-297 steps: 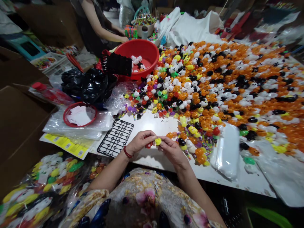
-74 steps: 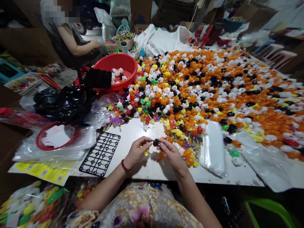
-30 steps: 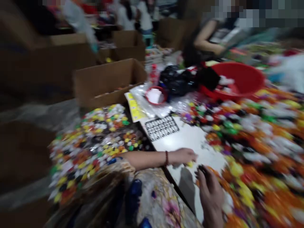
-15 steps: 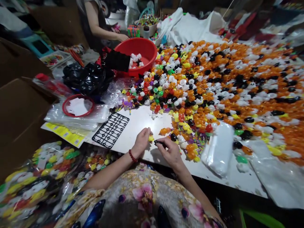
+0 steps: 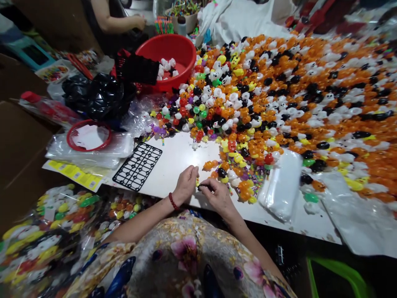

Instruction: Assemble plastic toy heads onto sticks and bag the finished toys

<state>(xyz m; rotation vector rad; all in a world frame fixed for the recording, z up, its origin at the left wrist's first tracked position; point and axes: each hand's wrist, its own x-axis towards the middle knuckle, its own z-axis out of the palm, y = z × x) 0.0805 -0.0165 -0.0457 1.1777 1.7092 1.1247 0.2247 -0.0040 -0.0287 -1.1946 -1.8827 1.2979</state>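
Observation:
Close to the table's front edge, my two hands are nearly touching. My left hand (image 5: 186, 185), with a red bead bracelet at its wrist, is closed around a small yellow piece (image 5: 197, 181), mostly hidden by the fingers. A small black piece (image 5: 202, 186) is pinched in my right hand (image 5: 218, 197), its tip pointing at the left fingers. Left of them a black plastic grid (image 5: 137, 167) lies flat on the white tabletop (image 5: 178, 155). Small orange, white, black and yellow plastic figures (image 5: 248, 190) lie just right of my right hand.
A large heap of plastic figures (image 5: 279, 91) covers the table's right and back. A red basin (image 5: 182, 54) stands behind, near another person's arm (image 5: 114, 24). Left are a red basket (image 5: 107, 142) and clear bags (image 5: 124, 149); a stack of plastic bags (image 5: 281, 186) lies right.
The whole view has shifted slightly. My right hand has come closer to my left, bringing the black piece up to the yellow one. The other person's hand has lifted away from the basin.

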